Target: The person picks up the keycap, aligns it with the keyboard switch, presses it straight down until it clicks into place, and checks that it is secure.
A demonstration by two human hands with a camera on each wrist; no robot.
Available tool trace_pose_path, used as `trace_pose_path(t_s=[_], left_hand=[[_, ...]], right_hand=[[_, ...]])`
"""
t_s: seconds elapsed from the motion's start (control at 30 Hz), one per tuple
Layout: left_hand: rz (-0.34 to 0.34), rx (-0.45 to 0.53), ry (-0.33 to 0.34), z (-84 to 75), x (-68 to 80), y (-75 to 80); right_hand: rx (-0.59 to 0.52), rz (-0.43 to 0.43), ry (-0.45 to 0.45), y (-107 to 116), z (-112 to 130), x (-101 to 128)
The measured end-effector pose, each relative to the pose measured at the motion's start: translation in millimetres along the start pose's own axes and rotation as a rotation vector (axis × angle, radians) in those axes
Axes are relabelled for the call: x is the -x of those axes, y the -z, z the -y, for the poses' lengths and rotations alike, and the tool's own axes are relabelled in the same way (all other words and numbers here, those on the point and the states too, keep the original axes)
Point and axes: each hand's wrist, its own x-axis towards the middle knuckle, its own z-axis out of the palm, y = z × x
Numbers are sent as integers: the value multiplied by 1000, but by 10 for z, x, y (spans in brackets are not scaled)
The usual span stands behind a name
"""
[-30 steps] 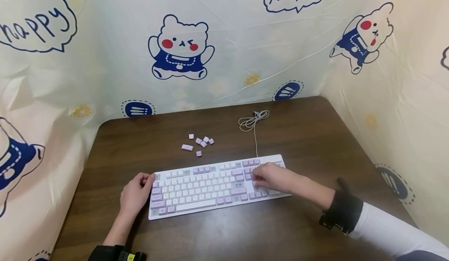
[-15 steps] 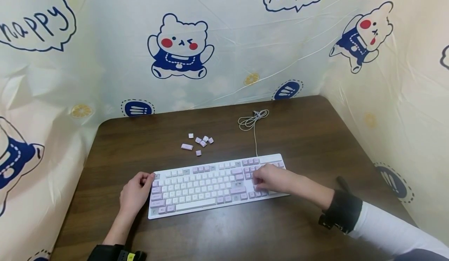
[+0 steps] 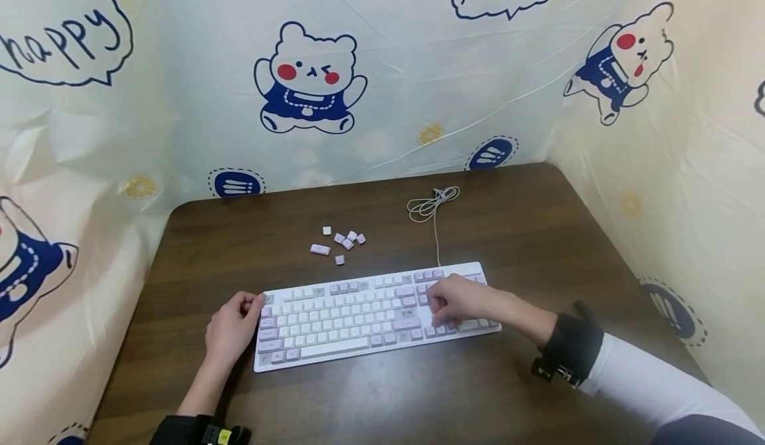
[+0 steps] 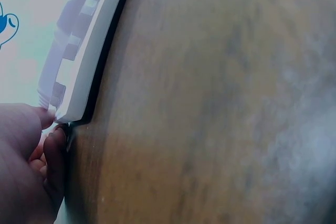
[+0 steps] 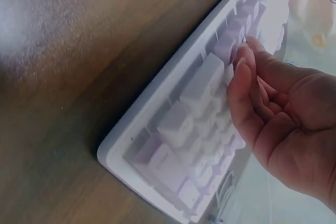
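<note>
A white keyboard [image 3: 358, 319] with purple keys lies across the brown table [image 3: 526, 232]. My left hand [image 3: 230, 331] is at its left end, with the fingers curled against the top-left corner. The left wrist view shows the thumb and a finger of that hand [image 4: 26, 166] pinching the corner of the keyboard [image 4: 86, 51]. My right hand [image 3: 463, 302] lies over the number-pad end. In the right wrist view the bent fingertips of the right hand [image 5: 283, 129] touch the keys on the keyboard [image 5: 178, 124], and nothing shows held between them.
Several loose keycaps [image 3: 337, 244] lie behind the keyboard, left of centre. The keyboard's cable [image 3: 431, 206] is coiled further back. A printed plastic sheet [image 3: 311, 80] walls the table at the back and on both sides.
My right forearm has drawn slightly towards the keyboard, with its fingers staying on the right-hand keys. The left hand has kept its hold on the corner.
</note>
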Motion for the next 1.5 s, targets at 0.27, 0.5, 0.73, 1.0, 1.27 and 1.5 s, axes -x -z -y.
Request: trace_pose_path(t_s=[0.27,0.5,0.73,1.0,1.27,1.5], left_hand=[[-11,-8,-10,-9,-2,11],[-28,-26,-32,-19,8,13],[-15,-24,-28,-16,2,2],[-13,-19,-42,-29,-3,13],[9,-22,-34,-45,22,40],[10,-23,-29,-43,10,41]], right_hand=[[-55,42,-42,40,10,-25],[175,53,-100,77,59,-119],[172,128,-118,127,75,-206],[192,161,-130,122,51,-249],[148,151,-114,109,67,-185],[151,129,-24,124,44,-109]])
